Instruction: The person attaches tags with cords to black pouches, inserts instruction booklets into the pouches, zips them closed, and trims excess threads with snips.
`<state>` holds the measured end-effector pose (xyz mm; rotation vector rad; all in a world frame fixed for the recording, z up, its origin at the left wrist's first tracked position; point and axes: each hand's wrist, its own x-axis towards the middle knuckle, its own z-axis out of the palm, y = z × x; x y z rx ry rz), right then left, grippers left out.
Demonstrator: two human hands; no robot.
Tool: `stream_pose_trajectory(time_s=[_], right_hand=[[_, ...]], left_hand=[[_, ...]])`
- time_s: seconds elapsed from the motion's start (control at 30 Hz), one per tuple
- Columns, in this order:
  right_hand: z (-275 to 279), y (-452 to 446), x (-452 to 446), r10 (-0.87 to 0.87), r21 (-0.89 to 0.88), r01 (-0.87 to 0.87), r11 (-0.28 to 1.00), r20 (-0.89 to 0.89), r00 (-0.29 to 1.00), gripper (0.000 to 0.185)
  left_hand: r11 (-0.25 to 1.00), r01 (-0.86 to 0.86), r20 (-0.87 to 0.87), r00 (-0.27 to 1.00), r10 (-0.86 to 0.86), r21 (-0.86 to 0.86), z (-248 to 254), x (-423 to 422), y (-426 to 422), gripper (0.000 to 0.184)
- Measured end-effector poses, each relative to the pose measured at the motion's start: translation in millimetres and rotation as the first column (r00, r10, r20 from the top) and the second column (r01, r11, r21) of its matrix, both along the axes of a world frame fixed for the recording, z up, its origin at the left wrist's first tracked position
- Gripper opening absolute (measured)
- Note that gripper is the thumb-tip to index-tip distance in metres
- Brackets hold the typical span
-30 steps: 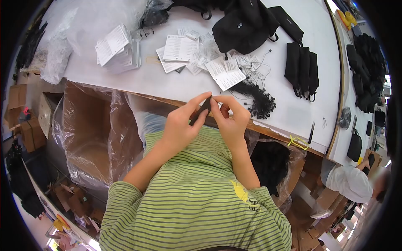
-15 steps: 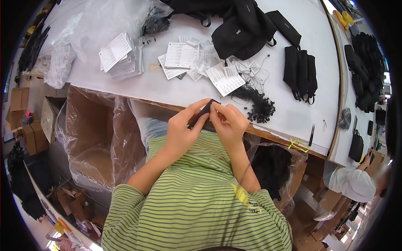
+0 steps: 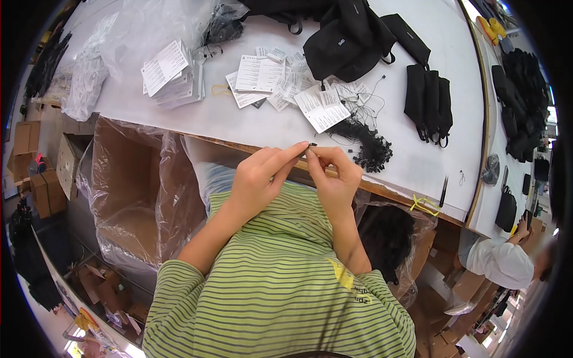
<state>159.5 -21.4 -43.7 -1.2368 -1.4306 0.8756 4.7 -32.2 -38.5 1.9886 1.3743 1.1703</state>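
Both hands meet just off the table's front edge. My left hand (image 3: 258, 179) is closed, its thumb and forefinger tips pinching a small black piece (image 3: 311, 145). From the other side my right hand (image 3: 336, 179) pinches the same piece; most of it is hidden by the fingers, so its kind cannot be made out. Beyond the hands lie a printed white card (image 3: 321, 108) and a bundle of black tag strings (image 3: 373, 152). More printed cards (image 3: 260, 74) and small labels (image 3: 290, 83) are spread behind. A black bag (image 3: 343, 48) rests above them.
Several narrow black pouches (image 3: 427, 101) lie at the right. A card stack (image 3: 173, 74) and clear plastic bags (image 3: 149, 30) are at the left. Tweezers (image 3: 444, 191) lie near the edge. A plastic-lined carton (image 3: 128, 179) stands below. Another person (image 3: 500, 262) is at the far right.
The black piece showed between both hands and is now nearly covered by the fingers. My fingertips have drawn together, and my right hand has turned slightly.
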Motion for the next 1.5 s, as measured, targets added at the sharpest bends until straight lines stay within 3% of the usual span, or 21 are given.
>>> stream_pose_trajectory(time_s=[0.03, 0.13, 0.23, 0.3, 0.4, 0.5, 0.6, 0.7, 0.8, 0.9, 1.03, 1.13, 1.23, 1.4, 1.5], right_hand=[[0, 0, 1, 0.016, -0.017, -0.016, 1.000, -0.008, 1.000, 0.008], [14, 4, 0, -0.048, -0.377, -0.188, 0.907, -0.537, 0.842, 0.016], [2, 10, 17, 0.098, -0.390, -0.432, 0.813, -0.640, 0.762, 0.018], [-4, 9, 19, 0.103, -0.378, -0.426, 0.822, -0.637, 0.764, 0.015], [-5, 9, 21, 0.109, -0.348, -0.440, 0.828, -0.669, 0.735, 0.013], [-5, 10, 23, 0.133, -0.332, -0.477, 0.814, -0.693, 0.709, 0.011], [-5, 12, 23, 0.143, -0.342, -0.492, 0.800, -0.688, 0.711, 0.011], [-3, 13, 22, 0.145, -0.358, -0.497, 0.790, -0.680, 0.719, 0.011], [-4, 13, 22, 0.149, -0.376, -0.496, 0.782, -0.660, 0.736, 0.011], [-2, 11, 19, 0.157, -0.393, -0.438, 0.808, -0.573, 0.804, 0.012], [2, 10, 15, 0.167, -0.368, -0.361, 0.857, -0.465, 0.869, 0.015], [0, 8, 12, 0.157, -0.333, -0.362, 0.871, -0.510, 0.846, 0.015], [-1, 8, 10, 0.182, -0.285, -0.304, 0.909, -0.384, 0.905, 0.016], [-4, 9, 9, 0.127, -0.336, -0.307, 0.890, -0.464, 0.877, 0.017], [-6, 9, 11, 0.126, -0.357, -0.352, 0.865, -0.525, 0.842, 0.017]], left_hand=[[1.000, 0.006, 0.015, 1.000, -0.006, 0.008, 0, 0, 0, 0.042], [0.999, 0.031, 0.054, 0.998, -0.031, 0.015, 2, -2, 0, 0.041], [0.997, 0.070, 0.106, 0.992, -0.066, -0.031, 3, -2, -1, 0.040], [0.992, 0.095, 0.180, 0.981, -0.078, -0.085, 6, 0, -1, 0.038], [0.882, 0.214, 0.399, 0.916, -0.033, -0.420, 24, 2, -1, 0.030], [0.818, 0.357, 0.638, 0.770, 0.016, -0.451, 8, -4, 3, 0.024], [0.867, 0.273, 0.496, 0.867, -0.034, -0.418, 13, -3, 7, 0.023], [0.886, 0.249, 0.535, 0.845, -0.001, -0.392, 6, -1, 7, 0.021], [0.816, 0.322, 0.620, 0.783, 0.056, -0.480, 8, -4, 9, 0.013], [0.849, 0.298, 0.544, 0.839, -0.015, -0.436, 11, -6, 13, 0.012], [0.847, 0.218, 0.478, 0.877, 0.048, -0.485, 15, -5, 14, 0.014], [0.862, 0.157, 0.462, 0.881, 0.098, -0.482, 17, -2, 11, 0.013], [0.886, 0.096, 0.404, 0.909, 0.108, -0.453, 19, 2, 9, 0.013], [0.894, 0.086, 0.399, 0.910, 0.109, -0.439, 17, 4, 8, 0.015], [0.856, 0.206, 0.452, 0.891, 0.037, -0.475, 16, -3, 10, 0.015]])
